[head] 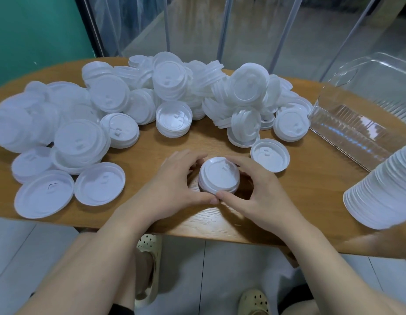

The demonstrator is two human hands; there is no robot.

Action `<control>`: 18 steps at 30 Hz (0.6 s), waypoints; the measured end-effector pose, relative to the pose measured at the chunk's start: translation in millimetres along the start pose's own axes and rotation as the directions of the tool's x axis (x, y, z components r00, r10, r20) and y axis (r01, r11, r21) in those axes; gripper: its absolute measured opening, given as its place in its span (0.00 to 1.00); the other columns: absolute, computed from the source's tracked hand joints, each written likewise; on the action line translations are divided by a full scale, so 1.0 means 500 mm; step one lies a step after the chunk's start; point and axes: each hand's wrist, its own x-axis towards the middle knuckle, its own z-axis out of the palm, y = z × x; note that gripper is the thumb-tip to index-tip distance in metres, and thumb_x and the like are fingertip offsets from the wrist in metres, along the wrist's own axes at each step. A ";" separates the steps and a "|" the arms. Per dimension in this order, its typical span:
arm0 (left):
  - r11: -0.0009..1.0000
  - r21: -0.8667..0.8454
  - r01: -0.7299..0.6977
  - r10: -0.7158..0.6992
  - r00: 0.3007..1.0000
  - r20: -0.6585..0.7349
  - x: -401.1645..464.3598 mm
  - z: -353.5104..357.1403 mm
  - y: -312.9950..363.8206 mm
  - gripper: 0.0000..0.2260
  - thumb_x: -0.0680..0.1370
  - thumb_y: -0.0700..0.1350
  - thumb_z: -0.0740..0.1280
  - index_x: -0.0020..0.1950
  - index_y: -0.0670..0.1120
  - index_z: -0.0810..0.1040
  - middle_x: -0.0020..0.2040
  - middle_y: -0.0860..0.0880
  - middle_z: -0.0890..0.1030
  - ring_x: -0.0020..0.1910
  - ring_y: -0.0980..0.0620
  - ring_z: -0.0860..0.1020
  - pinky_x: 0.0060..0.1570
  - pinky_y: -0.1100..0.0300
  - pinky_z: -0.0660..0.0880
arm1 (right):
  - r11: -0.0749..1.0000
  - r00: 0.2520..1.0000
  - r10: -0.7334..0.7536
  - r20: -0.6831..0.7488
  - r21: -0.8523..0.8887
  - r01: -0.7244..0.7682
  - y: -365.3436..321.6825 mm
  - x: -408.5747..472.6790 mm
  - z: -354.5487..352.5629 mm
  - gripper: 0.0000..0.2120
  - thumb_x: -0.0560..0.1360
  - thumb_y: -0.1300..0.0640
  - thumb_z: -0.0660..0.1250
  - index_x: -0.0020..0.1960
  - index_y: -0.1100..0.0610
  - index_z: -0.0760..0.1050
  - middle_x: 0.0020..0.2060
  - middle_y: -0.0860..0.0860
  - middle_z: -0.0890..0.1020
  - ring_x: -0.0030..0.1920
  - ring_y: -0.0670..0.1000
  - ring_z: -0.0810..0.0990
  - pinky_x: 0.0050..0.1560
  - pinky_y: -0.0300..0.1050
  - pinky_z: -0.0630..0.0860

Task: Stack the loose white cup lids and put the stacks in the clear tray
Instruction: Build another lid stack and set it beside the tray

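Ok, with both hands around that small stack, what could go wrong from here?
1. The tall stack of lids lies on its side at the table's right edge; it might roll or slide off.
2. The small stack, held by the left hand and right hand, looks slightly uneven, so lids may slip when lifted.
3. The clear tray sits behind loose lids; carrying the stack across could knock them.

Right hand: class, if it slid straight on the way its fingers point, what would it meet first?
Probably the short stack of round white plastic lids that the right hand already grips; the left hand lies beyond.
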 end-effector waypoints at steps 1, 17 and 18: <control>1.000 -0.007 -0.006 0.006 1.000 0.003 0.000 -0.001 -0.002 0.41 0.64 0.63 0.81 0.75 0.57 0.72 0.62 0.62 0.75 0.64 0.60 0.70 0.68 0.54 0.70 | 1.000 1.000 0.000 0.011 -0.005 0.000 -0.001 0.000 -0.001 0.31 0.71 0.48 0.80 0.71 0.46 0.73 0.61 0.30 0.75 0.66 0.34 0.72 0.65 0.29 0.67; 0.997 0.051 -0.052 0.051 0.999 0.004 0.004 -0.001 -0.013 0.37 0.66 0.73 0.74 0.72 0.63 0.74 0.60 0.64 0.77 0.62 0.61 0.70 0.68 0.55 0.64 | 0.999 0.997 0.042 0.059 -0.017 -0.042 -0.007 0.009 -0.004 0.30 0.75 0.42 0.73 0.75 0.47 0.71 0.69 0.39 0.76 0.69 0.37 0.71 0.70 0.37 0.68; 0.998 0.049 -0.050 0.050 0.999 0.002 0.004 0.000 -0.014 0.38 0.66 0.75 0.72 0.72 0.63 0.73 0.60 0.65 0.77 0.62 0.61 0.70 0.68 0.56 0.64 | 1.000 1.000 0.024 0.015 0.000 -0.024 -0.005 0.009 -0.007 0.28 0.76 0.42 0.73 0.73 0.48 0.73 0.67 0.40 0.77 0.67 0.39 0.73 0.67 0.36 0.70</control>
